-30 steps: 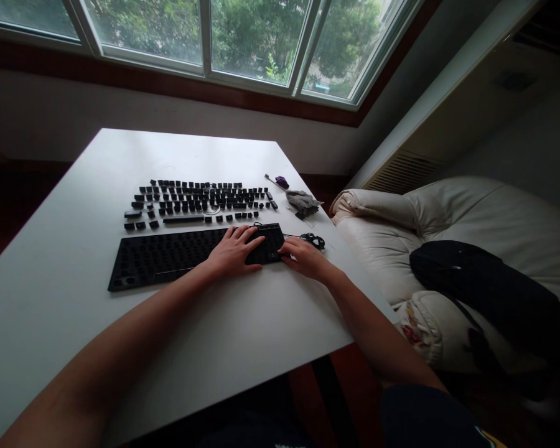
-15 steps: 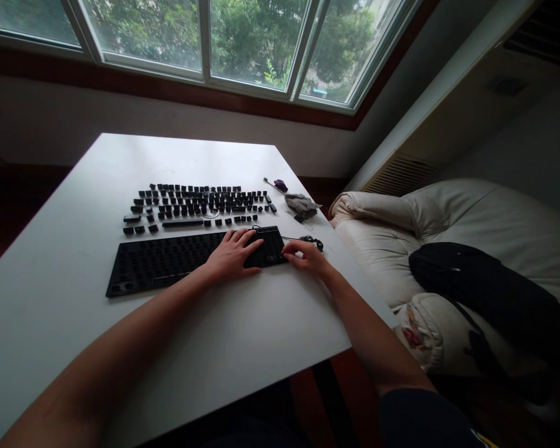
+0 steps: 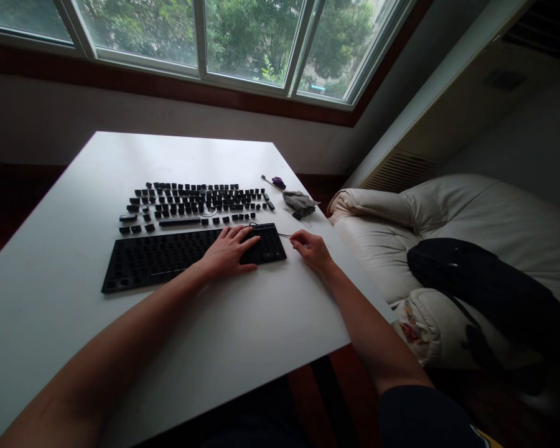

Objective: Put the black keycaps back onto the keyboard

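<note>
A black keyboard base [image 3: 158, 258] with its keycaps off lies on the white table [image 3: 224, 330]. My left hand [image 3: 231, 249] rests flat on its right part, fingers spread. My right hand [image 3: 310, 249] is just off the keyboard's right end, fingers curled over the thin black cable [image 3: 284, 235] that leads out of the keyboard. The cable's coiled part is hidden under that hand. Several loose black keycaps [image 3: 191, 199] lie in rows behind the keyboard, with a long spacebar among them.
A grey cloth [image 3: 299, 201] and a small purple-tipped tool [image 3: 279, 183] lie near the table's right edge. To the right stands a cream cushioned seat [image 3: 448, 211] with a black bag [image 3: 485, 286] on it. Windows run along the far wall.
My right hand has slid right off the keyboard's end onto the cable and now covers the coil. The left hand has stayed on the keyboard.
</note>
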Demonstrator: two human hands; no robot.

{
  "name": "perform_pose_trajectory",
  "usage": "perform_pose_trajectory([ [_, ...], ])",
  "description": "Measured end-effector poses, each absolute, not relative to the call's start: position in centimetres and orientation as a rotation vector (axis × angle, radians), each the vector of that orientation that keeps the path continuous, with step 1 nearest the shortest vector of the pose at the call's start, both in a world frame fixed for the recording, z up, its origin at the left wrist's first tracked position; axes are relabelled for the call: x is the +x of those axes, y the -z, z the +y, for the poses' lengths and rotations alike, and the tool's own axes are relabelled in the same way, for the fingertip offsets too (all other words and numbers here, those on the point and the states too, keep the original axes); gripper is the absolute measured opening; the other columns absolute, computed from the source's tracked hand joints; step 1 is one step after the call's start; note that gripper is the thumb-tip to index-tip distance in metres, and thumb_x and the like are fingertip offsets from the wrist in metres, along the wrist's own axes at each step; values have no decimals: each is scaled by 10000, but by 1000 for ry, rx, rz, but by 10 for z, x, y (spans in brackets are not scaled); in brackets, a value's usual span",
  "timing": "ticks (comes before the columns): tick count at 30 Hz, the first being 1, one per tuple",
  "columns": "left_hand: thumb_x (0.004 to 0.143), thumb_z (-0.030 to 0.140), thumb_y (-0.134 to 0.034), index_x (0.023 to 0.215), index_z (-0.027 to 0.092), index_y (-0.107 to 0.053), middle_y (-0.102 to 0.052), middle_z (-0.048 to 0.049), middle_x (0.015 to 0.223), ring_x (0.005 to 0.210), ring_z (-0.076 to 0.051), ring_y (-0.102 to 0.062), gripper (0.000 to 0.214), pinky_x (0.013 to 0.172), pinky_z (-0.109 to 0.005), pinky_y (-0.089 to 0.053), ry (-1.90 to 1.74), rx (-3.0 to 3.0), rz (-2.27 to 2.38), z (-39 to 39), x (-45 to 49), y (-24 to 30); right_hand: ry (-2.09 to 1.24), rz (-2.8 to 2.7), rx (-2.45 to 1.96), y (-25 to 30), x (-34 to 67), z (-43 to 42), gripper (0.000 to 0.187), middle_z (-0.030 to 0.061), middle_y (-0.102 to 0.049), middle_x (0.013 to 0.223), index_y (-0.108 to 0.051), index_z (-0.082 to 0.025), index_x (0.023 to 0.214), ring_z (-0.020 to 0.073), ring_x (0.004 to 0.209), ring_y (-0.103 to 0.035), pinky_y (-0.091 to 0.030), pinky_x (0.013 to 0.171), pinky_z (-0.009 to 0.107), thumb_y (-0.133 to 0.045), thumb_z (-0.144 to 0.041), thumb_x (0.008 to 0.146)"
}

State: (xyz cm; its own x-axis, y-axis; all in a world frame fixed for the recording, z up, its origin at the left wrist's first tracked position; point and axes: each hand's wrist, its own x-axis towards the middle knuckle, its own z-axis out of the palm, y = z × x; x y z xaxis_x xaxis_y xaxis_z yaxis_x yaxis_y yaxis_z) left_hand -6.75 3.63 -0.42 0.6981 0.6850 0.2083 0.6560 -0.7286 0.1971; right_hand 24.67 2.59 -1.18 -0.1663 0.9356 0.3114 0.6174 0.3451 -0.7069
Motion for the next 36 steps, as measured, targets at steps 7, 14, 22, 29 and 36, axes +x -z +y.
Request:
perform_pose_trajectory([
  [7,857,683,-606,1559,306,-390,-307,-102,1641,1497,-362,-236,825,1217,-551,-179,-413,2788,1106,35,-67,4,-531,-1908,-1370,13,247,27,180,15,-707,793,-706,-216,931,172,696,-620,-512,683,308,-617,-366,886],
  [14,861,684,-601,1558,291,-394,-304,-117,1642,1497,-366,-237,826,1214,-560,-184,-411,2792,1102,36,-67,5,-534,-1918,-1375,15,248,27,181,12,-711,802,-703,-224,937,172,687,-620,-515,676,312,-620,-378,890],
  [22,850,661,-630,1560,314,-386,-304,-99,1645,1499,-371,-234,828,1221,-568,-170,-414,2773,1110,35,-66,5,-518,-1922,-1387,15,247,27,179,9,-710,784,-707,-229,936,172,682,-625,-503,657,301,-627,-383,891],
  [29,857,679,-608,1562,305,-384,-299,-101,1646,1503,-364,-230,828,1224,-559,-168,-415,2775,1108,36,-66,6,-517,-1924,-1385,14,247,27,161,6,-702,780,-704,-227,937,167,676,-623,-502,669,299,-620,-358,895],
  [36,857,688,-600,1560,308,-385,-297,-98,1647,1502,-361,-228,828,1222,-553,-174,-407,2780,1112,36,-66,5,-514,-1861,-1378,11,247,26,152,-2,-670,729,-682,-220,926,163,645,-601,-481,640,288,-610,-351,897],
])
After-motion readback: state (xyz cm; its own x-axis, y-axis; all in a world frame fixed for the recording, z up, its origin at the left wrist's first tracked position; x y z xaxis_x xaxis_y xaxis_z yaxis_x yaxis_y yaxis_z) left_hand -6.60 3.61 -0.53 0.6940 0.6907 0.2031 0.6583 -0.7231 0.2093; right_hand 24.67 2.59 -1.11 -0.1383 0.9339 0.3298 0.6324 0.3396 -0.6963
